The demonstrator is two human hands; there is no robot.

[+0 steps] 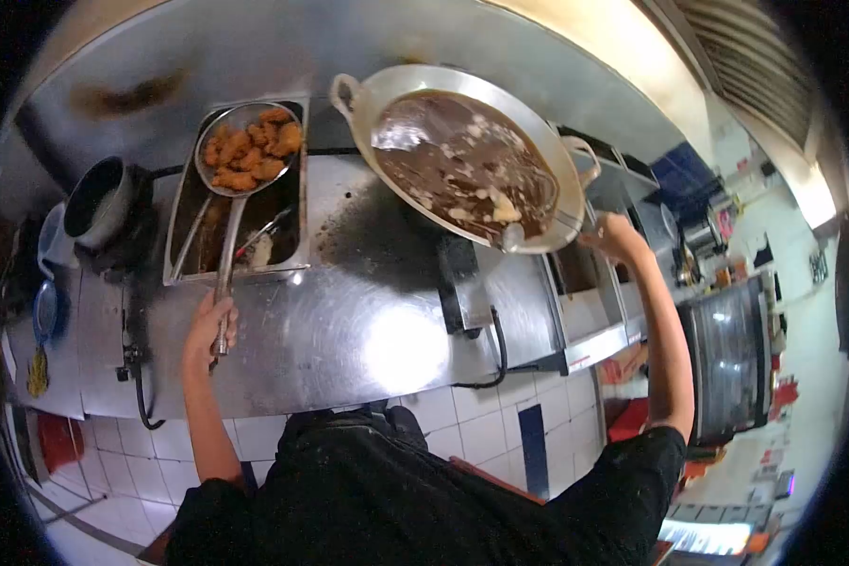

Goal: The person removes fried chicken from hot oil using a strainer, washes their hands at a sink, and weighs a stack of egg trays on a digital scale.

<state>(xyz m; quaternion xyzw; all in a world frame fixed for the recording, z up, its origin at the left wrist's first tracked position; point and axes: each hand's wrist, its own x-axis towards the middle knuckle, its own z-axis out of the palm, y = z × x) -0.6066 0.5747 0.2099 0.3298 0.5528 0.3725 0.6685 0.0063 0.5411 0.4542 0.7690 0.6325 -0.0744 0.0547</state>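
My left hand (209, 330) is closed round the long handle of a metal strainer (228, 241). Browned fried pieces (247, 151) fill the strainer's bowl, which is over a rectangular metal tray (304, 241) with dark liquid and utensils in it. A large two-handled wok (363, 99) to the right holds dark oil with pale bits and foam floating in it. At the wok's right side my right hand (616, 238) grips the handle of a ladle (514, 236), whose head is at the near edge of the oil.
A dark pot (99, 203) stands on the left, near a blue-handled strainer (45, 309). The steel counter (349, 330) has a burner control and black hose at its front. Further right are a metal unit (585, 325) and a glass-fronted cabinet (729, 363).
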